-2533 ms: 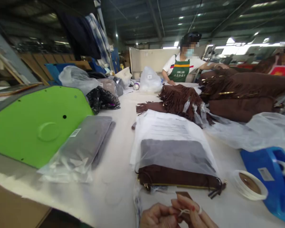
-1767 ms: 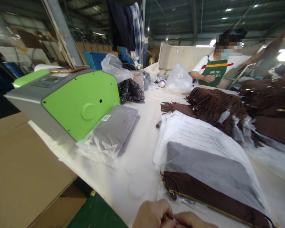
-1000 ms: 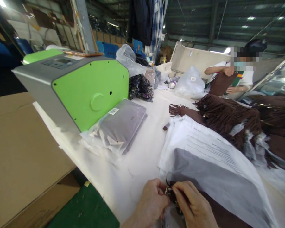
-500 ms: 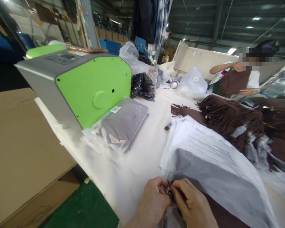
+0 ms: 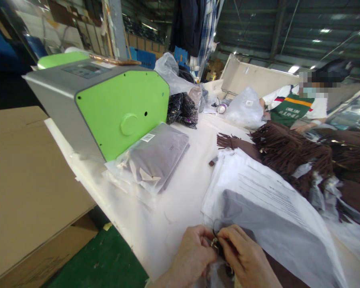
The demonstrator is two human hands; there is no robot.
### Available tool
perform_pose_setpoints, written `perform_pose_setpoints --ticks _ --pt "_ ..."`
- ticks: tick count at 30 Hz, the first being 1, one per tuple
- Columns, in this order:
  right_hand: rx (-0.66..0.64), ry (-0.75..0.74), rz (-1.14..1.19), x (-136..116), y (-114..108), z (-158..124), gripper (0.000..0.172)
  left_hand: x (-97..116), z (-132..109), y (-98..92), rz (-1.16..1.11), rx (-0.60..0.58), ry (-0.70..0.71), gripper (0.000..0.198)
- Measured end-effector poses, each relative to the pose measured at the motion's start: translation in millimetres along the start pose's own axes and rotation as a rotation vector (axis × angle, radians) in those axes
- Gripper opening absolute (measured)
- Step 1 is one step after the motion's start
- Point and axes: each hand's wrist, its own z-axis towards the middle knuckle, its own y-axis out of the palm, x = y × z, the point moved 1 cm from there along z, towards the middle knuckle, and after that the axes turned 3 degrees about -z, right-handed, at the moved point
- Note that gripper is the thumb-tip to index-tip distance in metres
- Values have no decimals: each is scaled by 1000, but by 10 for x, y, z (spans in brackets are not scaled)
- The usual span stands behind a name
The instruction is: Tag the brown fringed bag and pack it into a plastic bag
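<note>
My left hand (image 5: 195, 250) and my right hand (image 5: 243, 250) meet at the front of the table, both closed in a pinch. Between the fingertips is a small shiny metal clasp (image 5: 214, 242), held by the left fingers. A thin dark cord (image 5: 215, 230) loops up from the right fingertips. Clear plastic wrap (image 5: 217, 274) shows below the hands, and brown material (image 5: 283, 268) runs out beside the right wrist. Just beyond lies a stack of printed plastic bags (image 5: 258, 192), white and translucent. What the palms cover is hidden.
A green and grey machine (image 5: 123, 108) stands at the left, with bagged flat goods (image 5: 162, 156) before it. Brown fringed pieces (image 5: 291, 144) are heaped at the right. A co-worker (image 5: 291, 108) is behind them. Cardboard boxes (image 5: 33, 192) stand beside the table's left edge.
My hands stay almost in place, still pinching the clasp and cord. Across the table, the co-worker has lowered a raised arm and the brown piece held up before the chest.
</note>
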Motion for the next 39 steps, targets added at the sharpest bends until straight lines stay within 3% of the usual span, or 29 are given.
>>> perform_pose_setpoints --ticks 7,15,25,39 --pt "-60 -72 -109 -3 -16 0 19 -65 33 -13 -12 -3 35 26" --pt "-138 -35 -141 34 39 25 22 -69 28 -32 -21 -25 37 25" --pt "-213 99 49 60 49 -33 26 197 52 -9 8 -143 -247 16" --pt "-225 31 -59 10 20 -78 25 148 68 16 211 -135 -261 23"
